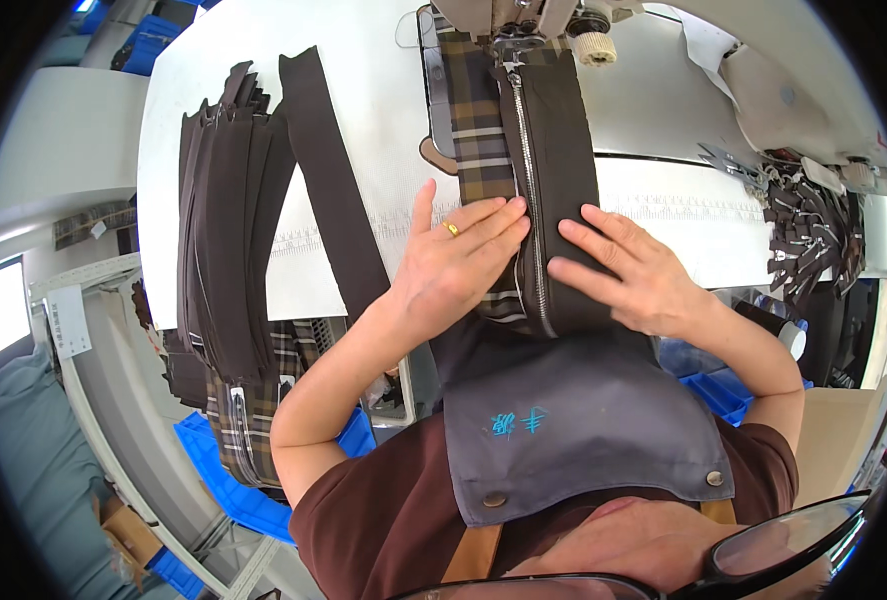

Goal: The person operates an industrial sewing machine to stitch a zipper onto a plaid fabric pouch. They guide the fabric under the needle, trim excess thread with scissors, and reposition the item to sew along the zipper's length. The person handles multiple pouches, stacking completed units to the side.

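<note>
A metal zipper (526,140) runs lengthwise from the sewing machine's presser foot (516,45) down toward me. It lies between plaid fabric (481,160) on the left and a dark brown fabric strip (565,130) on the right. My left hand (458,262) presses flat with straight fingers on the plaid side, fingertips at the zipper's edge. Fingers apart, my right hand (635,275) rests on the dark strip. The fabric's far end is under the presser foot; the needle's tip cannot be made out. The near end hangs over the table edge onto my apron (583,440).
Stacked dark strips (228,220) lie at left, beside a single dark strip (328,180). A phone (437,100) sits left of the plaid fabric. Zipper pieces (813,235) are heaped at right near metal scissors (728,162). Blue bins (233,480) stand below the table.
</note>
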`<state>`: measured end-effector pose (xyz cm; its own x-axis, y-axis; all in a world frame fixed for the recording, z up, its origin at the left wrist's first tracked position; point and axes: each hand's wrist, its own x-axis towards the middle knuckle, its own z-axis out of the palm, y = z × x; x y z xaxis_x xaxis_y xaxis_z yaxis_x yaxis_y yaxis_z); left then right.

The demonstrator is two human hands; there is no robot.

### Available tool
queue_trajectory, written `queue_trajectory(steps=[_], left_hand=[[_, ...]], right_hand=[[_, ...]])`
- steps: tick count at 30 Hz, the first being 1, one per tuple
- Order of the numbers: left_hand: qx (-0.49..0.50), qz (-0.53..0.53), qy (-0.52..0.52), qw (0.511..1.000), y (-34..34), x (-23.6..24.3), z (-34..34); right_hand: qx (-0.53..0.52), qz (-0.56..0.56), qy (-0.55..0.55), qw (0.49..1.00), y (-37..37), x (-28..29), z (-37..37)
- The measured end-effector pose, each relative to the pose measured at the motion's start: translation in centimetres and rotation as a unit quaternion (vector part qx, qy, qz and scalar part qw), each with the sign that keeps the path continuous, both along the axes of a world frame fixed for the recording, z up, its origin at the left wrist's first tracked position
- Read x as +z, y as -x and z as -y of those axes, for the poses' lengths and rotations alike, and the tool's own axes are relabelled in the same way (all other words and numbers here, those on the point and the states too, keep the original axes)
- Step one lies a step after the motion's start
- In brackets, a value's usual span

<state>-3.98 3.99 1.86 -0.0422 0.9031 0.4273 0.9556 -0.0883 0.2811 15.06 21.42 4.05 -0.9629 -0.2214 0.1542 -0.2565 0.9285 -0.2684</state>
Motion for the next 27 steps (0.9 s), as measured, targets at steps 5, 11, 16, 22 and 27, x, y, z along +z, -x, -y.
queue_trajectory(steps=[5, 11, 16, 22, 27], left_hand=[[-0.001, 0.011, 0.004, 1.0, 0.1, 0.1, 0.1], [0.004, 0.029, 0.003, 1.0, -0.1, 0.0, 0.1], [-0.001, 0.012, 0.001, 1.0, -0.1, 0.0, 0.1], [0.004, 0.011, 0.038, 0.999, -0.9, 0.5, 0.5], [0.031, 0.026, 0.073, 0.997, -3.0, 0.7, 1.7]], right_hand=[[-0.059, -0.103, 0.043, 0.992, 0.0, 0.1, 0.5], [-0.028, 0.076, 0.068, 0.994, 0.4, 2.1, 0.4], [-0.106, -0.12, 0.051, 0.986, 4.7, 0.5, -2.4], [-0.144, -0.231, -0.048, 0.961, 9.1, -3.4, -2.7], [-0.151, -0.181, -0.052, 0.97, 8.7, -3.1, -2.4]])
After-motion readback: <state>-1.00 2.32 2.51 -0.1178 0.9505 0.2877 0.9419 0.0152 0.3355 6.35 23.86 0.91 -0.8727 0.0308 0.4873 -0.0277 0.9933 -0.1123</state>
